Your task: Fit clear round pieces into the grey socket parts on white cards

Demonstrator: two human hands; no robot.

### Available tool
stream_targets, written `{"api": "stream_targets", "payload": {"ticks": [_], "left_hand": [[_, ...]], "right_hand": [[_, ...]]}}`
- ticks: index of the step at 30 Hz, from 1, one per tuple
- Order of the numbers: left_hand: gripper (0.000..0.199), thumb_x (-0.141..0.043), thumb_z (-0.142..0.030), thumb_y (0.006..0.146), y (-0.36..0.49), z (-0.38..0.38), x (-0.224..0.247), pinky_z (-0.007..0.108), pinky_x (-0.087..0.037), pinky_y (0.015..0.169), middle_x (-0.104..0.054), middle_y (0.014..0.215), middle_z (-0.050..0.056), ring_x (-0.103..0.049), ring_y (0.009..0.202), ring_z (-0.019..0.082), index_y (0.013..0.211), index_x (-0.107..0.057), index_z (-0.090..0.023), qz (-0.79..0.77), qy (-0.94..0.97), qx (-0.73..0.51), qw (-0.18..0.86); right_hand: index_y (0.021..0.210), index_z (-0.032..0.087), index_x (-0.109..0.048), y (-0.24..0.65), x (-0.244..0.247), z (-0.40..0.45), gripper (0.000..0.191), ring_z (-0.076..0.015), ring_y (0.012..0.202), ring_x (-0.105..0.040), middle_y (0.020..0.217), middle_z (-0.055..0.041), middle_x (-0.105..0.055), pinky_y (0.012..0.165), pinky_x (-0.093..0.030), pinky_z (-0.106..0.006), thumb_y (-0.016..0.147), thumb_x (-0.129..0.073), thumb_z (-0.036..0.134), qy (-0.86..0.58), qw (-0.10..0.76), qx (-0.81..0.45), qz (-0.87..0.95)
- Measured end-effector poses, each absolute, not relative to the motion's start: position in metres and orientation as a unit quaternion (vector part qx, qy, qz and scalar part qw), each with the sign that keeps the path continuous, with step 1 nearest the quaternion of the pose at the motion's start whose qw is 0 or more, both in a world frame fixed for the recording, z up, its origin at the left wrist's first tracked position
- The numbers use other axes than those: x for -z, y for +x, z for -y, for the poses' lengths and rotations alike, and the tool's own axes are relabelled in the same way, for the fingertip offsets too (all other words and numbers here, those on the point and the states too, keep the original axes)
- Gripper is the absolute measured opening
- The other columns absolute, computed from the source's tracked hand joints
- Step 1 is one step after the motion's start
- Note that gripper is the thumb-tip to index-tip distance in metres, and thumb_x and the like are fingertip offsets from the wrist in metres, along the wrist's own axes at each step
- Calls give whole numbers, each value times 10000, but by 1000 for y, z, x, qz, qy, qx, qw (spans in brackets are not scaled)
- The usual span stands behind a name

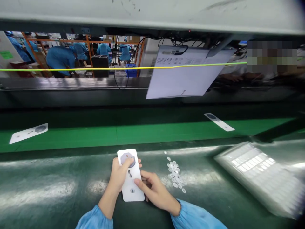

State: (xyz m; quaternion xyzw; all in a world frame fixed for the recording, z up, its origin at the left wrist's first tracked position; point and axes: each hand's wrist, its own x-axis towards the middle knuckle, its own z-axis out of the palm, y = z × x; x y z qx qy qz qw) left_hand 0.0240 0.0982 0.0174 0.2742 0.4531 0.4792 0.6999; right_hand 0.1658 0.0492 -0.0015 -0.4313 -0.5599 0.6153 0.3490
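Note:
Between my hands is a white rectangular panel (132, 187) with rounded corners, dark printed characters and a grey octagonal patch near its far end. My left hand (119, 173) grips the panel's left side, its thumb lying on the grey patch and fingertips showing past the right edge. My right hand (153, 189) pinches the lower right edge, thumb on top and the other fingers partly hidden beneath. Just right of my right hand, a loose cluster of small clear round discs (175, 173) lies on the green work surface (71, 187).
Beyond the work surface runs a green belt (143, 135) carrying a white panel (26, 134) at left and another panel (220, 122) at right. A clear-wrapped stack of trays (262, 178) sits at right. Overhead hang a light-coloured board (178, 76) and a yellow cord (95, 69). Blue-clad people work behind.

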Motion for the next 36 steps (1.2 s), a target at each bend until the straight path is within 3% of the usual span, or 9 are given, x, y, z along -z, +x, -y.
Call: {"api": "stream_targets", "payload": {"ticks": [4, 8, 13, 16, 22, 31, 36], "left_hand": [[390, -768, -404, 665, 24, -98, -12, 288, -542, 548, -739, 819, 184, -703, 660, 263, 828, -731, -52, -469, 315, -467, 680], [316, -715, -350, 660, 26, -99, -9, 286, -531, 543, -721, 751, 130, -667, 608, 229, 827, -729, -83, -464, 335, -461, 678], [252, -683, -351, 647, 28, -99, -14, 225, -440, 486, -634, 612, 80, -565, 528, 161, 656, -658, -101, -470, 361, -474, 651], [257, -664, -361, 682, 27, -97, -14, 219, -420, 494, -605, 607, 62, -534, 538, 145, 634, -617, -112, -470, 373, -479, 640], [279, -688, -358, 692, 28, -98, -8, 199, -345, 486, -461, 576, -8, -402, 535, 99, 623, -527, -141, -474, 398, -495, 610], [316, -657, -360, 795, 25, -99, -2, 195, -312, 515, -419, 597, -16, -361, 562, 93, 629, -492, -149, -453, 474, -488, 576], [360, -639, -423, 807, 26, -99, -6, 200, -302, 509, -414, 593, -10, -355, 561, 95, 629, -499, -143, -455, 466, -476, 591]], "right_hand": [[939, 171, -574, 170, 11, -53, 495, -103, 431, -493, 627, 12, -536, 370, -409, -196, 931, -572, 666, -455, 440, -588, 504], [1094, 186, -584, 180, 7, -66, 448, -148, 527, -569, 685, -27, -596, 441, -472, -235, 975, -528, 614, -504, 518, -456, 520], [1092, 214, -693, 184, -32, -91, 271, -177, 677, -667, 899, -81, -693, 592, -533, -283, 1018, -523, 412, -492, 414, -289, 709], [1172, 230, -693, 179, -48, -97, 289, -175, 745, -678, 996, -82, -685, 643, -547, -281, 1051, -444, 314, -475, 379, -182, 773], [1097, 238, -721, 181, -41, -95, 363, -113, 599, -619, 1106, -83, -638, 479, -464, -239, 1055, -362, 212, -464, 313, 4, 829], [1089, 255, -726, 180, -38, -95, 293, -157, 702, -664, 1150, -82, -664, 508, -501, -234, 894, -598, 78, -454, 288, 71, 840], [1096, 239, -732, 181, -40, -92, 322, -168, 753, -681, 1159, -78, -688, 562, -528, -242, 908, -552, 50, -444, 301, 85, 840]]}}
